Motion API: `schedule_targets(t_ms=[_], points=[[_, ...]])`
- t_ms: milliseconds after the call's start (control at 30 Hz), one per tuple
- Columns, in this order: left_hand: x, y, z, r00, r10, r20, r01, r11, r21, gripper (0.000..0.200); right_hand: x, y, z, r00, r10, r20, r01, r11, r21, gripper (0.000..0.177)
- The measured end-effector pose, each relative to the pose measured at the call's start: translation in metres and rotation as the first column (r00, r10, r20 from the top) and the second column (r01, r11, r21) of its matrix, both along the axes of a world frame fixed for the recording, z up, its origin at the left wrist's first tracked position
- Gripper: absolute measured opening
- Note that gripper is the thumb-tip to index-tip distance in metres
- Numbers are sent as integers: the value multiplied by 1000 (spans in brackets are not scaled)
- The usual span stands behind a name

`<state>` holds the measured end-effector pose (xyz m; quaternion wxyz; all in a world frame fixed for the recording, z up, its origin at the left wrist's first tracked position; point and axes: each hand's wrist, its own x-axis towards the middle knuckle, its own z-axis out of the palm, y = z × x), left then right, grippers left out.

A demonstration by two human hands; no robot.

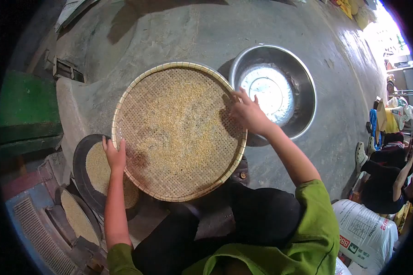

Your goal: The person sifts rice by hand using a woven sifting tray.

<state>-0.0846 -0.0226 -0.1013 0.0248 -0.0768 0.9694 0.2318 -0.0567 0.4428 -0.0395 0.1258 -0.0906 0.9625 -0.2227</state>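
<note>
A round woven bamboo winnowing tray [137, 87] is in front of me, above my knees, with pale yellow grain [179, 123] spread thinly over its middle. My left hand [115, 156] grips its lower left rim, the fingers outside and the thumb near the inner edge. On the opposite side, my right hand [250, 112] holds the right rim; part of its grip is hidden. Just beyond that hand, a shiny metal basin [302, 98] rests on the floor with no grain visible inside. Under my left forearm, a dark round pan [80, 158] contains more grain.
Another grain-filled container [80, 217] is at lower left, near a perforated blue-grey panel [39, 236]. A green box-like object [30, 110] stands at left. Printed white sacks [364, 231] lie at lower right, and a seated person [383, 183] is beyond them. Concrete floor [197, 32] surrounds the tray.
</note>
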Motion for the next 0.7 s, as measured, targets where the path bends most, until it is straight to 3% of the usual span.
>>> schedule_targets(t_ms=[133,267,400,567,700], points=[[1,2,3,999,29,27,-29,1000,1,59,0,41,-13,966,-215,-142,198,972,-124,7],[0,1,1,999,39,32,-39,999,3,62,5,84,-57,903,-415,-109,413,910,-41,10],[0,-1,-1,999,27,41,-27,999,-19,63,16,120,-114,899,-435,-56,433,900,-45,12],[0,-3,-3,999,20,28,-18,998,-55,62,15,124,-113,897,-441,-25,441,898,-3,13],[0,-4,-7,1000,2,-1,-2,1000,-29,60,7,116,-96,881,-448,-155,440,894,-83,15]])
